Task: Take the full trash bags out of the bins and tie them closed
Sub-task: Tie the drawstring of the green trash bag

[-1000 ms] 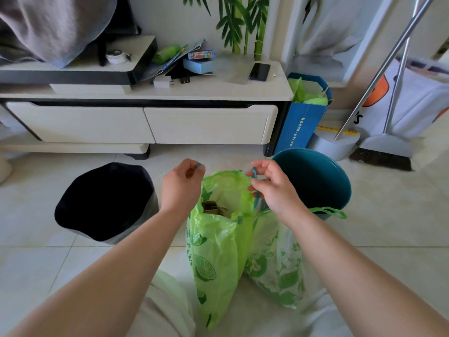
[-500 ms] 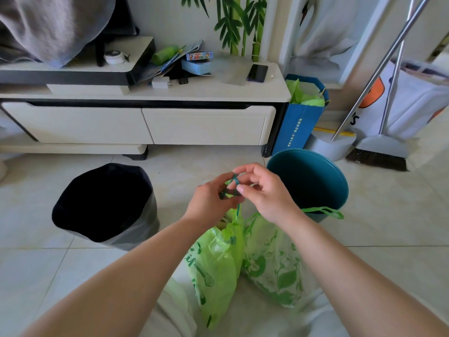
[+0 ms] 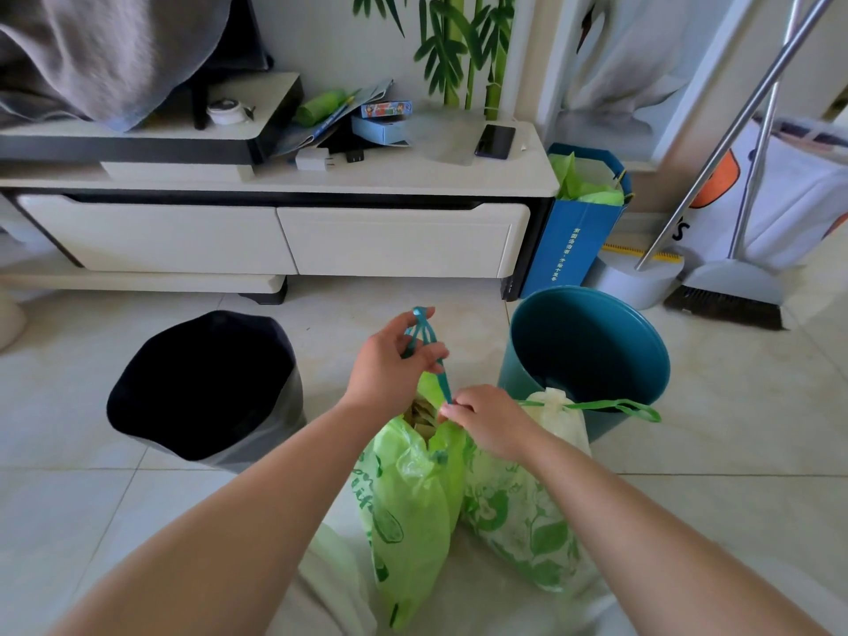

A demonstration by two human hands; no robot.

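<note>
The blue paper bag (image 3: 573, 250) bears white characters, too small to read.

Left hand (image 3: 390, 364) high with teal drawstring (image 3: 424, 342), right hand (image 3: 488, 417) pinching green bag (image 3: 413, 498) mouth

Arms: two forearms, bare from wrist to the frame's lower edge, no sleeves showing.
Left hand (image 3: 390, 369): bare, no glove, ring or watch; it shows above the green bag (image 3: 413, 507).
Right hand (image 3: 486, 420): bare, unadorned wrist, short nails; it shows just right of the bag's mouth.
Clothing: pale, off-white fabric (image 3: 330, 585) shows at the bag's lower left, between the forearms; the garment cannot be identified.
</note>
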